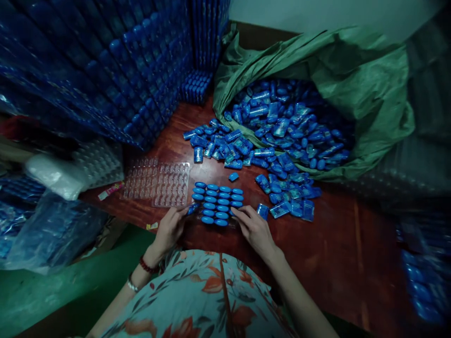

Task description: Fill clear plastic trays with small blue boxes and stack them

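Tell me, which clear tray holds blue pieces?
The tray between the left hand and right hand; the trays to its left hold none.
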`<state>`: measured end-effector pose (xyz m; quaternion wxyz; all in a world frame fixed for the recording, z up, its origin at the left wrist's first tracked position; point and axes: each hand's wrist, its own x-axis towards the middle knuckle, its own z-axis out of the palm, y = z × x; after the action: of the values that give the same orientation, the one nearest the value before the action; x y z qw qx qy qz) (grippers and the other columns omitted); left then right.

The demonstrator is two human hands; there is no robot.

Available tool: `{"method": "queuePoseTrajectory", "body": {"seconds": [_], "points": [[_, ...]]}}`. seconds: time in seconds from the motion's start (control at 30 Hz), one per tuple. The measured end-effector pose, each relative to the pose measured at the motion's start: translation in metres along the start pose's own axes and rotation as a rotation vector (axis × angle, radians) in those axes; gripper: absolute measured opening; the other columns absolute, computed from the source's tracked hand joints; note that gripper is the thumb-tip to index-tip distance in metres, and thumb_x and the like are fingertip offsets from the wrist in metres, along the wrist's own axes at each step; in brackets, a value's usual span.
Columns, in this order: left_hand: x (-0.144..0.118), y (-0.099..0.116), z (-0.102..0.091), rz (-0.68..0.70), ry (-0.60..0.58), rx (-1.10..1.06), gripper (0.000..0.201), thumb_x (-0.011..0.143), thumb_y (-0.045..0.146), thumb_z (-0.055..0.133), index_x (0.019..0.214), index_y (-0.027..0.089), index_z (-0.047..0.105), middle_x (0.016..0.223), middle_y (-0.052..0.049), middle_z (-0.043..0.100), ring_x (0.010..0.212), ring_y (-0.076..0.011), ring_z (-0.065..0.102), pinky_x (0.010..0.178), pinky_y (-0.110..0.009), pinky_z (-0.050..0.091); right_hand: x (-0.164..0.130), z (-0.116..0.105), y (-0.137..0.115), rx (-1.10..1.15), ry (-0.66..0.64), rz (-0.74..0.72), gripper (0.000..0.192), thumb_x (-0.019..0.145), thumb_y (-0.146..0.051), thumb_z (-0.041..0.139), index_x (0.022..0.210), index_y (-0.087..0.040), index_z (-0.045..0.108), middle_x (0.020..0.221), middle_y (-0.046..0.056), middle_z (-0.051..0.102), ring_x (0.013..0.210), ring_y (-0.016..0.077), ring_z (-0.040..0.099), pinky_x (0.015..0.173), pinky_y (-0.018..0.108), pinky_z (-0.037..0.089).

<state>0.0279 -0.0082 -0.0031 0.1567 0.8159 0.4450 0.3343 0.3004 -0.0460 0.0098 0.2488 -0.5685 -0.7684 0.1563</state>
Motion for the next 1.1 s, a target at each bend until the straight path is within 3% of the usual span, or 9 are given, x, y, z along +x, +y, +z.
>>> {"method": "queuePoseTrajectory", "body": {"seconds": [0.23,0.4,0.5,0.6,0.67,0.8,0.9,1.0,1.1], "points": [[0.036,-0.007,-0.002,0.177,-0.363,0.078,0.030,0.089,0.011,0.039,0.112,0.020,0.057,0.094,-0.009,0.060,0.084,-0.0193,0.054,0.074,-0.032,0.050,-0.018,0.009,0.004,0.095,0.243,0.100,0.033,0.090,-0.019,0.047,0.122,-0.025,0.058,0.100,0.007,0.063,0.090,0.0164,0.062,0.082,0.031,0.052],[0.044,-0.012,-0.005,0.329,-0.463,0.119,0.030,0.090,0.012,0.037,0.110,0.019,0.058,0.095,-0.010,0.061,0.086,-0.0208,0.055,0.073,-0.032,0.049,-0.033,-0.008,0.020,0.071,0.503,0.411,0.023,0.091,-0.027,0.046,0.101,-0.021,0.065,0.091,0.007,0.066,0.082,0.0171,0.062,0.078,0.032,0.051],[0.040,-0.018,-0.007,0.404,-0.386,0.151,0.036,0.090,0.013,0.036,0.121,0.021,0.053,0.107,-0.012,0.061,0.093,-0.0219,0.056,0.077,-0.034,0.049,-0.042,-0.016,0.028,-0.034,0.406,0.619,0.031,0.091,-0.041,0.045,0.099,-0.018,0.064,0.086,0.007,0.065,0.070,0.0174,0.061,0.066,0.030,0.050],[0.049,-0.023,-0.012,0.455,-0.349,0.158,0.035,0.089,0.017,0.042,0.121,0.025,0.055,0.114,-0.012,0.059,0.090,-0.0204,0.057,0.075,-0.033,0.049,-0.046,-0.009,0.027,-0.213,0.228,0.697,0.041,0.088,-0.050,0.046,0.110,-0.018,0.059,0.092,0.009,0.066,0.065,0.0192,0.061,0.054,0.029,0.045],[0.070,-0.029,-0.011,0.367,-0.278,0.121,0.030,0.089,0.020,0.042,0.114,0.023,0.059,0.109,-0.011,0.061,0.088,-0.0191,0.058,0.075,-0.032,0.048,-0.041,0.003,0.026,-0.296,0.156,0.677,0.042,0.089,-0.047,0.044,0.117,-0.018,0.054,0.101,0.012,0.065,0.066,0.0206,0.063,0.050,0.029,0.042],[0.142,-0.051,0.013,-0.130,-0.125,0.145,0.026,0.091,0.031,0.044,0.103,0.014,0.059,0.092,-0.010,0.062,0.083,-0.0197,0.060,0.074,-0.031,0.049,-0.015,0.016,0.029,-0.217,0.151,0.615,0.032,0.091,-0.033,0.037,0.111,-0.016,0.054,0.099,0.014,0.065,0.077,0.0234,0.064,0.058,0.031,0.046],[0.188,-0.063,0.043,-0.372,-0.270,0.253,0.040,0.081,0.035,0.060,0.110,0.007,0.053,0.101,-0.017,0.062,0.092,-0.0270,0.060,0.078,-0.036,0.048,0.001,-0.004,0.029,-0.045,0.222,0.616,0.032,0.089,-0.032,0.039,0.115,-0.015,0.049,0.102,0.014,0.064,0.088,0.0255,0.063,0.068,0.035,0.049],[0.203,-0.064,0.061,-0.381,-0.371,0.227,0.044,0.077,0.024,0.064,0.114,0.004,0.049,0.107,-0.022,0.061,0.097,-0.0317,0.060,0.081,-0.039,0.048,0.000,-0.039,0.018,0.132,0.186,0.581,0.031,0.090,-0.034,0.041,0.116,-0.018,0.045,0.102,0.011,0.063,0.082,0.0223,0.063,0.068,0.033,0.050],[0.189,-0.059,0.058,-0.314,-0.331,0.070,0.042,0.078,0.016,0.057,0.118,0.011,0.048,0.111,-0.016,0.062,0.102,-0.0280,0.060,0.088,-0.039,0.046,-0.012,-0.060,0.001,0.230,-0.024,0.444,0.020,0.089,-0.036,0.048,0.104,-0.022,0.051,0.090,0.005,0.064,0.071,0.0177,0.061,0.065,0.029,0.050]]}}
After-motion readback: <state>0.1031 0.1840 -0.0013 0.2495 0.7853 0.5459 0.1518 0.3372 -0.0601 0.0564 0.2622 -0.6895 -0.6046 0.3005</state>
